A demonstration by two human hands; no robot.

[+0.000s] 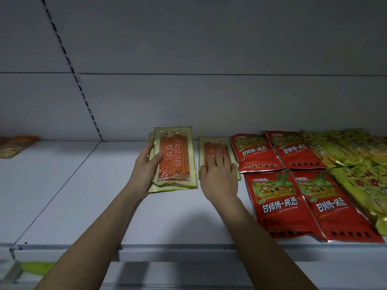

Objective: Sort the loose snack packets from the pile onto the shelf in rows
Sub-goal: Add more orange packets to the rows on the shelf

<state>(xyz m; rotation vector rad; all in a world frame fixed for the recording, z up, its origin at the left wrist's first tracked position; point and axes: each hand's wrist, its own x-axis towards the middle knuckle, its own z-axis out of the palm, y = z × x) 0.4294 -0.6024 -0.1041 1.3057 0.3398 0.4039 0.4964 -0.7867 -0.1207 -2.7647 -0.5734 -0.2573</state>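
- A person's left hand (146, 170) grasps a small stack of orange-stick packets (173, 159), thumb over the top packet, low over the white shelf (83, 195).
- Just right of the stack, the right hand (218, 174) presses flat, fingers straight, on a single matching packet (217, 151) already lying on the shelf.
- Farther right of the stack, four red packets (280, 206) sit in two neat rows; the yellow-green packets (356, 164) beyond overlap more loosely.
- Far left of the stack, another packet (14, 145) lies alone near the back panel.
- By the look of it, sorting is partly done: the red rows stand, the orange row has one packet laid, and the held stack awaits placing. The pile itself is out of view.
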